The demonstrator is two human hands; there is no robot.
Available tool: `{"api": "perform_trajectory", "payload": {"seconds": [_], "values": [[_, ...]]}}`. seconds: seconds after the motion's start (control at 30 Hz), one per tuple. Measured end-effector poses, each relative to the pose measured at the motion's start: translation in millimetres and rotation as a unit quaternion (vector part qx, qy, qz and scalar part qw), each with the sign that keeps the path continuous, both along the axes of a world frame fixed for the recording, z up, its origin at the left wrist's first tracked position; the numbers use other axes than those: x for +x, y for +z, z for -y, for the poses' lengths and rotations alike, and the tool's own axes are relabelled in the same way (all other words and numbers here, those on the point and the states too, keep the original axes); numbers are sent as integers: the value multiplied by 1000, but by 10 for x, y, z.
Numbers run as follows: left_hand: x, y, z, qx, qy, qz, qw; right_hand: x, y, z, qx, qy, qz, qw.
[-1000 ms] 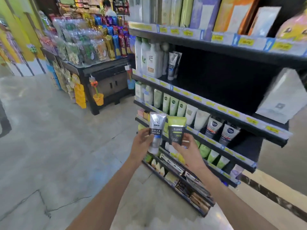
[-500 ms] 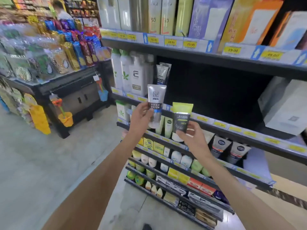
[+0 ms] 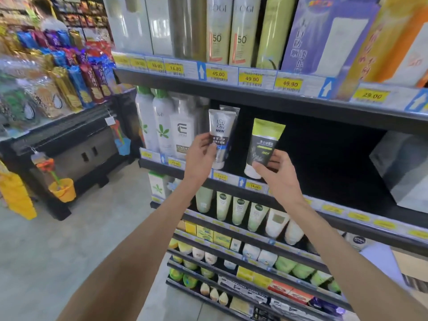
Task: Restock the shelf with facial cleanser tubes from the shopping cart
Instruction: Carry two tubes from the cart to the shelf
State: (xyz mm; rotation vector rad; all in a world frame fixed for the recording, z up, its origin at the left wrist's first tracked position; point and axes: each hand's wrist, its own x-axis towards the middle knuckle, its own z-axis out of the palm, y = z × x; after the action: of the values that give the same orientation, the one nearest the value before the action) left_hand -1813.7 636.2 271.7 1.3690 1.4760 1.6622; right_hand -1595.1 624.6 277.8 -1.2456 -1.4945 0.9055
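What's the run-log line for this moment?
left hand: holds grey tube at shelf | right hand: holds green-topped tube, cap down | placed: neither yet

I stand on a pale grey concrete floor [image 3: 46, 246] beside a black snack display counter [image 3: 76, 144] under bright shop lighting.

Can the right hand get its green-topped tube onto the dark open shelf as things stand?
Probably yes: the right hand holds the green-topped tube upright at the shelf edge, and the space right behind it looks bare.
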Motion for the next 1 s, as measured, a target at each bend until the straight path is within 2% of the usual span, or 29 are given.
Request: {"api": "perform_trajectory", "payload": {"seconds": [0.23, 0.43, 0.67, 1.0], "values": [[-141, -171, -263, -61, 3, -84, 995, -122, -19, -261, -15, -13, 88, 996], [-158, -201, -277, -65, 40, -188, 979, -155, -151, -375, -17, -21, 181, 983], [-20, -280, -209, -64, 89, -248, 962, -145, -180, -431, -38, -27, 199, 979], [131, -266, -258, -83, 108, -288, 948, -143, -205, -428, -30, -30, 203, 978]]}}
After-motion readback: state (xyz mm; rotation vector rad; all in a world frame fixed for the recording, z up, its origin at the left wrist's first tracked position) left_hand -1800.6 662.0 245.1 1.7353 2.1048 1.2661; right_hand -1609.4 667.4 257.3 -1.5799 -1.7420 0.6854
